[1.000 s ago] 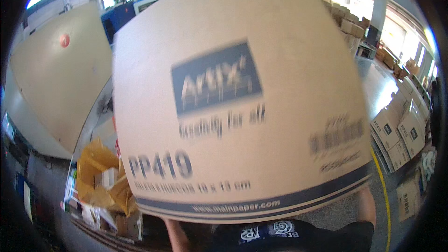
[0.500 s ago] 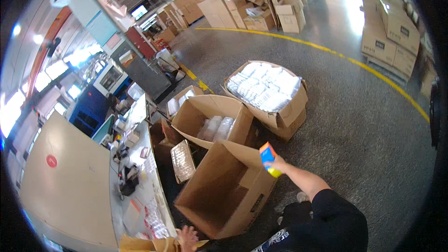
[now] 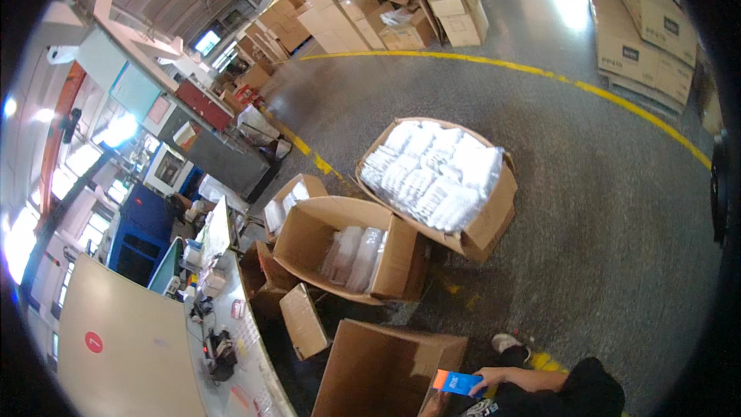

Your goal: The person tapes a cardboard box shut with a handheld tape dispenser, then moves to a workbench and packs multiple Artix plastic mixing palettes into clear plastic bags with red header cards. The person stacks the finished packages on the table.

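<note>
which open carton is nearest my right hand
The carton cut off by the bottom edge, left of your right hand; other open cartons stand farther away.

The place appears to be a factory hall with a packing area. On the grey floor (image 3: 602, 185) runs a yellow marking line (image 3: 494, 60), and at the right a stack of cartons (image 3: 629, 54) stands on a pallet (image 3: 642, 93). Many brown boxes (image 3: 340, 23) are piled at the far side. A long workbench (image 3: 252, 363) and a blue machine (image 3: 154, 216) are at the left, and one open carton (image 3: 494, 220) is full of white pieces (image 3: 432, 174).
</note>
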Demonstrator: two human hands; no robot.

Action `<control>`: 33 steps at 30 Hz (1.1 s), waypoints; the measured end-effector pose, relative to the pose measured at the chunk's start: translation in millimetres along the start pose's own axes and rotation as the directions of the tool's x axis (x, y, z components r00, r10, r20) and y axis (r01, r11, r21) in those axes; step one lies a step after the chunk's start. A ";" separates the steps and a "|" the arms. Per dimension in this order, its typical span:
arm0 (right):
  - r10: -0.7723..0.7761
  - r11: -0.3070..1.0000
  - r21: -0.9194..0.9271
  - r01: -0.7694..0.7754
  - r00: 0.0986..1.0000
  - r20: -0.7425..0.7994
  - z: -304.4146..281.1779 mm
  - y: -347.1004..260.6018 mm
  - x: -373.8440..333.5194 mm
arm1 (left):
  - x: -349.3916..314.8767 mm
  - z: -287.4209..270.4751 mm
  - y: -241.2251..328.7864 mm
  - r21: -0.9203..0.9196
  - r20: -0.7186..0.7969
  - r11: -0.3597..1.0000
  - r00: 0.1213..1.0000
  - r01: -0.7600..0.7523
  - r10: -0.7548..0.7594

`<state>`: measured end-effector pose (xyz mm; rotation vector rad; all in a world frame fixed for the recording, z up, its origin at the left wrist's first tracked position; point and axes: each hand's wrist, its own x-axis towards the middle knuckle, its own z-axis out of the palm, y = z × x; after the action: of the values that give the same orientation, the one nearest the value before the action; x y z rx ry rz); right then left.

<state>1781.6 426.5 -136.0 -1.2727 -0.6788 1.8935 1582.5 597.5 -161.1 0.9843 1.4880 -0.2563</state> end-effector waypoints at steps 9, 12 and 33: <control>0.529 0.841 0.478 -0.253 0.573 -0.626 -145.6 5.8 -159.8 | 9.2 98.8 143.1 0.373 -0.132 0.921 0.977 -0.110 0.170; 0.547 0.811 0.245 -0.531 0.540 -0.640 -148.3 -0.4 -187.7 | -8.8 97.7 172.3 0.380 -0.355 0.919 0.900 -0.109 0.254; -0.044 0.619 -0.777 -0.112 0.983 -0.177 -412.1 -254.8 -68.5 | 67.2 91.5 147.8 0.239 -0.363 0.844 0.850 0.481 -0.381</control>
<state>2253.5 528.8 -56.9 -1.9732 -1.5034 1.4807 1758.9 653.5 -183.1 0.9555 1.9968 -0.7276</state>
